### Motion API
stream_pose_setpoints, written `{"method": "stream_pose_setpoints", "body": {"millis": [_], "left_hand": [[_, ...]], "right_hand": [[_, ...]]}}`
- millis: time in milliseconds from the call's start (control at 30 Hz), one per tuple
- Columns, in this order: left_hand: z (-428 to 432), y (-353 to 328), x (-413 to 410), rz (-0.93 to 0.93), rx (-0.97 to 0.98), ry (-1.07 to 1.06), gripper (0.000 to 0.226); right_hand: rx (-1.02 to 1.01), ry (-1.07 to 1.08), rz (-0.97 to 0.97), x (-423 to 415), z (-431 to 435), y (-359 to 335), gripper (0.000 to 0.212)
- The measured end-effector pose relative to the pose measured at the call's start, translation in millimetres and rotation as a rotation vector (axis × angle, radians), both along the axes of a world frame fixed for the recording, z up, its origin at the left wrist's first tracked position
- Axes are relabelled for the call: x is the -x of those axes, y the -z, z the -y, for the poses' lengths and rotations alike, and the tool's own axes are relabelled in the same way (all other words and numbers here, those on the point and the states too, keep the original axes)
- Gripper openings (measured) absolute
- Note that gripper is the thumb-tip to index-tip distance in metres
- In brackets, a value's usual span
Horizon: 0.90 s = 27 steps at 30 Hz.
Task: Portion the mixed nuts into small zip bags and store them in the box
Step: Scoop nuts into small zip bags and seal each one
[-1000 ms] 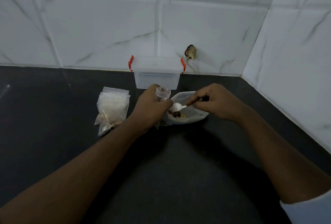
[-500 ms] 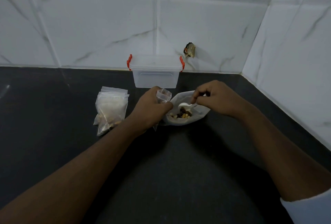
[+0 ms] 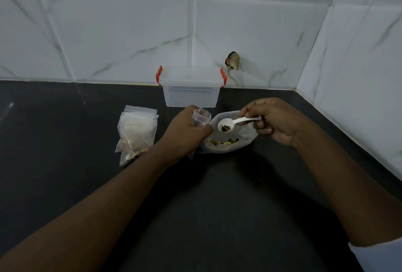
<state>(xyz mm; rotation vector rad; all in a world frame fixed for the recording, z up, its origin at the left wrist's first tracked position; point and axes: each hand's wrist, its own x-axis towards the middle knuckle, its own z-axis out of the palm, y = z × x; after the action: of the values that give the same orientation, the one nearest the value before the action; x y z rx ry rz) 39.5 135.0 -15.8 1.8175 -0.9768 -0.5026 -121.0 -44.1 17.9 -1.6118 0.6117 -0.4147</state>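
My left hand (image 3: 185,132) grips a small clear zip bag (image 3: 201,117) upright, its mouth facing up. My right hand (image 3: 274,119) pinches the handle of a white plastic spoon (image 3: 230,124) whose bowl carries a few dark nuts. The spoon hovers just right of the zip bag's mouth, above a large open bag of mixed nuts (image 3: 228,139) lying on the black counter. A clear plastic box (image 3: 191,89) with red latches and its lid on stands against the wall behind my hands.
A stack of small zip bags (image 3: 136,134), some holding nuts at the bottom, lies to the left. White tiled walls close the back and the right side. A small dark object (image 3: 232,60) sticks to the back wall.
The spoon dipped into the large nut bag, then came up with nuts and now sits level beside the small bag's mouth. My left hand has barely moved.
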Motion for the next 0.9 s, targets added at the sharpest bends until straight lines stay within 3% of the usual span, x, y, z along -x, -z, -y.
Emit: {"method": "stream_pose_setpoints", "body": {"millis": [200,267,433,600,700,900], "left_hand": [[0,0,2,0.033,0.007,0.007,0.041],[0,1,2,0.035,0.017,0.011,0.042],[1,3,1,0.061,0.020,-0.007,0.046],[0,1,2,0.058,0.011,0.001,0.045],[0,0,2,0.047,0.025,-0.015,0.039],[0,-1,4,0.052,0.027,-0.033,0.039]], "right_hand": [[-0.103,-0.084,0.268,-1,-14,-7,0.018],[-0.001,-0.119,0.283,-4,-21,-5,0.019],[0.475,-0.227,0.160,-5,-28,0,0.019],[0.526,-0.136,0.228,3,-18,-11,0.023],[0.669,-0.102,0.122,13,-1,-15,0.025],[0.811,-0.353,-0.188,7,-3,-1,0.028]]}}
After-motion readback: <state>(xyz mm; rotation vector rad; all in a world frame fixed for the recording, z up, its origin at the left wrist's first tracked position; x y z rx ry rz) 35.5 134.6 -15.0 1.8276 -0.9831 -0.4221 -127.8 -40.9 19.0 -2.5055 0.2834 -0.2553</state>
